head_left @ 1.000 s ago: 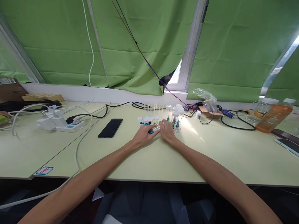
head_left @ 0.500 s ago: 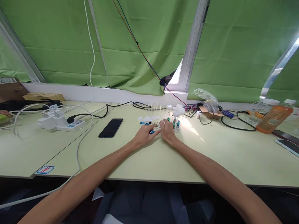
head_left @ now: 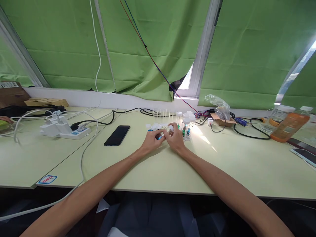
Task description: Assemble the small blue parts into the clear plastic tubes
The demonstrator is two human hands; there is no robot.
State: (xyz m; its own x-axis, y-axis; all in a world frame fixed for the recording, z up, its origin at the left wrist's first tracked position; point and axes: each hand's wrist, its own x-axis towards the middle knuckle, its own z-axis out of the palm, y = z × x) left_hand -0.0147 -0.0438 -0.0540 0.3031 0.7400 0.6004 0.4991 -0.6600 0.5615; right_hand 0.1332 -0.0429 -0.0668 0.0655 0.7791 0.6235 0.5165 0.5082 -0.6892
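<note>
My left hand [head_left: 151, 141] and my right hand [head_left: 175, 139] meet above the table. Between them lies a small clear tube [head_left: 160, 136], tilted, with something bluish inside its left end. The fingers of my left hand are closed round that end. My right fingers pinch the other end, where a white cap [head_left: 171, 127] shows; whether it sits fully on the tube is too small to tell. Just right of my right hand stand several white-capped clear tubes [head_left: 186, 121] with green and blue pieces in them. White caps [head_left: 148, 126] and small blue pieces lie behind my left hand, partly hidden.
Uncapped clear tubes [head_left: 160, 113] stand behind the hands. A black phone [head_left: 117, 135] lies left, beyond it a white power strip [head_left: 76, 133] with cables. At right are a small cardboard box [head_left: 223, 121], an orange bottle [head_left: 289, 126] and another phone [head_left: 304, 153]. A person's hand [head_left: 5, 119] shows far left.
My right hand has turned and opened out slightly, its fingers now higher on the cap end. The clear tube between the hands shows more plainly. My left hand has barely shifted.
</note>
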